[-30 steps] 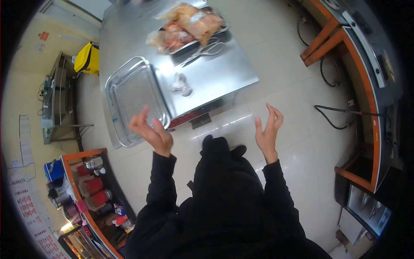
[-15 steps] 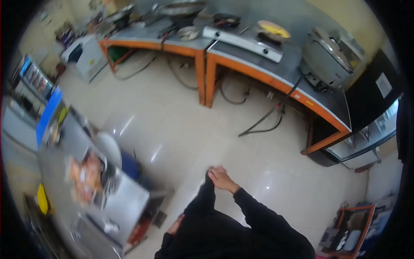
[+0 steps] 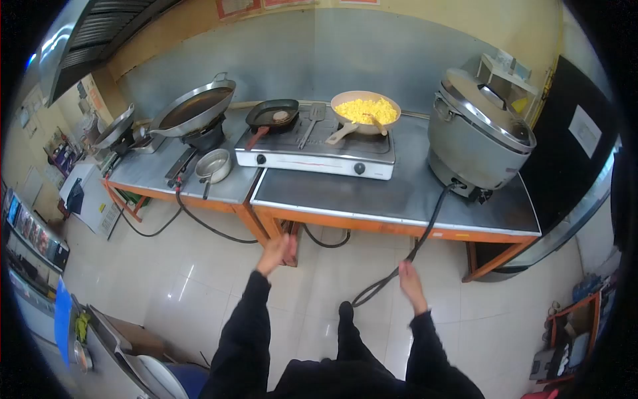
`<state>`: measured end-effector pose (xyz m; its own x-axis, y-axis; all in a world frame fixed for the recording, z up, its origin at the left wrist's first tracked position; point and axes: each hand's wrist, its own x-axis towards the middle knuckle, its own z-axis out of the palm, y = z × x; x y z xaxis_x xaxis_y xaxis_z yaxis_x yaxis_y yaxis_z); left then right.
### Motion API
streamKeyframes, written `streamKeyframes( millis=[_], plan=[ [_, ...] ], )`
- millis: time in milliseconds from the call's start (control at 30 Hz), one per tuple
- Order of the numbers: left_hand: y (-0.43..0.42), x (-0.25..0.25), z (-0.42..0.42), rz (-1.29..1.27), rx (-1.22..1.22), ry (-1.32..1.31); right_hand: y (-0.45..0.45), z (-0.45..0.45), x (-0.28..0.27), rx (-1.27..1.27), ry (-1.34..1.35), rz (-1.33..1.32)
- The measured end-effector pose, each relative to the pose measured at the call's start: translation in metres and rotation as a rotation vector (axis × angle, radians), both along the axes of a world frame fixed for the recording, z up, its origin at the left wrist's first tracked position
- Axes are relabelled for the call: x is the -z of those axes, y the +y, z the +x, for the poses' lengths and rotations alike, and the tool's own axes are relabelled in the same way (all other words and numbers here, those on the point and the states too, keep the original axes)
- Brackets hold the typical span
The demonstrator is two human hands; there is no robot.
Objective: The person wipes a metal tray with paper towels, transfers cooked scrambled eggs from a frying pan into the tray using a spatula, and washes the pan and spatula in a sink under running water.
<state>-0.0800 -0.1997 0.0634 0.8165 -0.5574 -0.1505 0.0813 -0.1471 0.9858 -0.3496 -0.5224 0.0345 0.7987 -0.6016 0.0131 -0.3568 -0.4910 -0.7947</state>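
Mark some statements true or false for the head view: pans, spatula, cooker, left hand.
1. The beige frying pan holding yellow food is on the right side of the gas stove. True.
2. The spatula lies inside the black pan. False: the spatula lies on the stovetop, between both pans.
3. The rice cooker stands right of the stove. True.
4. The left hand grips a pan handle. False: the left hand is away from both pans, in front of the tables.
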Motion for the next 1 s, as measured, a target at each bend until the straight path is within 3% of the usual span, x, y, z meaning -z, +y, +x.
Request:
streamKeyframes(
  millis=[33, 67, 100, 200, 267, 400, 567, 667, 800, 1000],
  plan=[
    [-0.029, -0.029, 0.029, -0.048, 0.027, -0.023, -0.027, 0.045, -0.029, -0.06, -0.061, -0.082],
    [-0.058, -0.054, 0.053, -0.074, 0.007, -0.021, -0.033, 0.088, -0.069, 0.077, -0.258, -0.239],
    [-0.087, -0.076, 0.078, -0.097, -0.009, -0.026, -0.058, 0.137, -0.09, 0.042, -0.435, -0.26],
    [-0.158, -0.11, 0.144, -0.103, -0.038, -0.107, -0.086, 0.248, -0.184, 0.106, -0.481, -0.35],
    [-0.197, -0.123, 0.172, -0.07, -0.034, -0.15, -0.107, 0.315, -0.209, 0.115, -0.259, -0.618],
    [-0.235, -0.122, 0.2, -0.059, 0.098, -0.084, -0.167, 0.401, -0.171, 0.066, 0.222, -0.726],
    [-0.251, -0.123, 0.21, -0.174, 0.236, 0.156, -0.15, 0.337, -0.247, 0.14, 0.222, -0.88],
    [-0.257, -0.112, 0.221, -0.288, 0.333, 0.312, -0.151, 0.305, -0.246, 0.071, -0.029, -0.953],
    [-0.259, -0.102, 0.22, -0.42, 0.357, 0.48, -0.127, 0.272, -0.245, 0.094, -0.103, -0.801],
    [-0.259, -0.113, 0.22, -0.396, 0.38, 0.57, -0.075, 0.236, -0.226, 0.258, -0.071, -0.644]
  ],
)
